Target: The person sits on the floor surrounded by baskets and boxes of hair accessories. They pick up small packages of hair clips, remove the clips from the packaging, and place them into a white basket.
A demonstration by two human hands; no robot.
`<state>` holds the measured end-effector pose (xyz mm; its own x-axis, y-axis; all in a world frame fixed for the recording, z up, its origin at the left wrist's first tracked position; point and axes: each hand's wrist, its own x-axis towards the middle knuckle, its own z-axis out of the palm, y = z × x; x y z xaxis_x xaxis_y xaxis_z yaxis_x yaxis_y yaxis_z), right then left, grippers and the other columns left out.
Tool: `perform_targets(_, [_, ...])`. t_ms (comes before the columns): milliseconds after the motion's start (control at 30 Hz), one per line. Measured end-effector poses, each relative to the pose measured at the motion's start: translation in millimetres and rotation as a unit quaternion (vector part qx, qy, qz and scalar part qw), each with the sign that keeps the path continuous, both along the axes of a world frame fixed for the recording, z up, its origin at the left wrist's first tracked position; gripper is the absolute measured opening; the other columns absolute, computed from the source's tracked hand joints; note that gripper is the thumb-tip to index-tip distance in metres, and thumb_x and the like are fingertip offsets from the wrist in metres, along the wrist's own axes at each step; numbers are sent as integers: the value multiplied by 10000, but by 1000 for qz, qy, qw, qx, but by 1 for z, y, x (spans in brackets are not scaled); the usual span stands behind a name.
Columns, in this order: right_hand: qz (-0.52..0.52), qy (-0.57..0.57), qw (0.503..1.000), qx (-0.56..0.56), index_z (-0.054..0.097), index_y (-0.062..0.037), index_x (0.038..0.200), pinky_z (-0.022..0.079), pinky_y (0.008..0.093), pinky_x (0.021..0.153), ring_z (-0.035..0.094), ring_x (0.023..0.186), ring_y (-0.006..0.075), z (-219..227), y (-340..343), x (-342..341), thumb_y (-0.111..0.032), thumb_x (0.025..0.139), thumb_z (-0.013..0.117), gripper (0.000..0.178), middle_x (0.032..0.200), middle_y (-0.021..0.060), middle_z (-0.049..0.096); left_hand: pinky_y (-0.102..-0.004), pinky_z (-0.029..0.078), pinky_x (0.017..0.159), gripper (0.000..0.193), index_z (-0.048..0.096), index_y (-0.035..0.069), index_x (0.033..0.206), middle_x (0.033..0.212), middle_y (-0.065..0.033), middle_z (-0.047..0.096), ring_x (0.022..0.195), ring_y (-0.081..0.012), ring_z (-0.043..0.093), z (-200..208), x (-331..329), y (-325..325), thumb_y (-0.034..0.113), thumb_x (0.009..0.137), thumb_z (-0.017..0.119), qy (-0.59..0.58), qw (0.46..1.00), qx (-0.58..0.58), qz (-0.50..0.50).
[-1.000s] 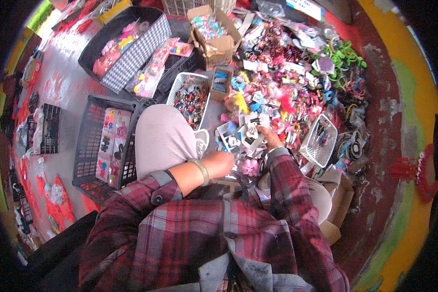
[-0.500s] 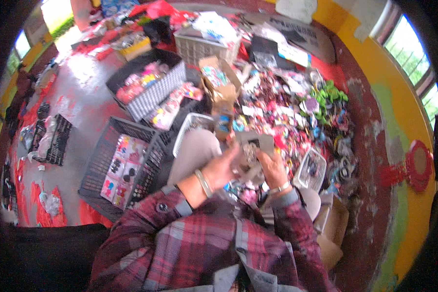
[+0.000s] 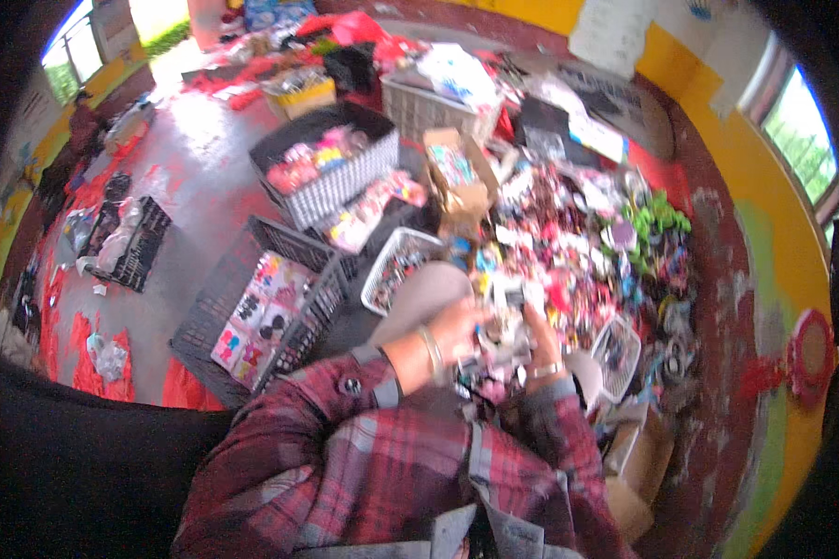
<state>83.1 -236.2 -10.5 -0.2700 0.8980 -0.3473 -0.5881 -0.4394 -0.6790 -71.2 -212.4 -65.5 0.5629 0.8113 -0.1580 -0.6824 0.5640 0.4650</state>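
Observation:
In front of my lap, both hands hold a small pale card point(image 3: 505, 321) with a beige piece on it; motion blur hides what kind of piece that is. My left hand point(image 3: 455, 332) has its fingers bent at the card's left side. My right hand point(image 3: 543, 343) grips the right side, thumb toward the card's face. Around and beyond them spreads a heap of small colourful accessories point(image 3: 569, 233). Close to my left knee stands a white basket point(image 3: 375, 291) of small pieces, and to the right of my right hand sits another white basket point(image 3: 636, 359).
A dark grey crate point(image 3: 200, 328) at left holds cards of coloured bows point(image 3: 263, 321). Behind it stands a patterned box point(image 3: 345, 182) with pink packs, then a large beige basket point(image 3: 438, 104). An open carton point(image 3: 475, 200) adjoins the heap. Another cardboard box point(image 3: 645, 447) lies at lower right.
The view has shifted, so the surroundings sit farther right and somewhat lower. My hands stay on the card, which now appears tilted and partly lost against the heap.

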Motion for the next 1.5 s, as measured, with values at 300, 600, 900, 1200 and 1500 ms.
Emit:
perform_targets(300, [-1, -58, 998, 20, 595, 5, 1007, 525, 282, 602, 633, 712, 182, -39, 37, 38, -166, 829, 601, 246, 877, 91, 644, -348, 484, 856, 348, 450, 64, 1200, 1089, -79, 584, 996, -199, 581, 10, -8, 30, 23, 865, 536, 86, 995, 55, -11])
perform_targets(600, [-68, -48, 996, -11, 521, 12, 1151, 537, 379, 750, 627, 889, 261, -45, 32, 38, -137, 850, 536, 337, 1039, 139, 610, -377, 444, 922, 412, 427, 54, 1253, 1160, -103, 558, 1091, -210, 541, -26, 7, 29, -1, 853, 509, 65, 998, 20, -8])
perform_targets(900, [-189, 8, 981, -33, 549, -88, 890, 366, 206, 355, 502, 480, 92, -59, 44, 45, -180, 835, 626, 132, 691, 0, 552, -385, 494, 837, 282, 466, 0, 1146, 1076, -130, 576, 968, -236, 591, -42, -3, 36, 8, 864, 460, 70, 996, -24, 51])
perform_targets(1200, [-219, -458, 734, 451, 611, -81, 1092, 502, 292, 758, 632, 908, 211, -54, 36, 26, 28, 741, 602, 368, 1059, 73, 632, -432, 499, 855, 260, 484, 56, 1151, 1115, -110, 575, 997, -249, 587, -10, -8, 33, 102, 902, 424, 38, 997, -29, 65])
perform_targets(1500, [-58, -711, 456, 532, 561, -204, 1165, 505, 335, 548, 618, 650, 234, -30, 9, -21, -14, 647, 577, 552, 1199, 67, 553, -391, 440, 925, 527, 486, 42, 1207, 1152, -106, 577, 1047, -234, 567, 30, -21, 20, 459, 949, 294, -38, 996, -30, 68])
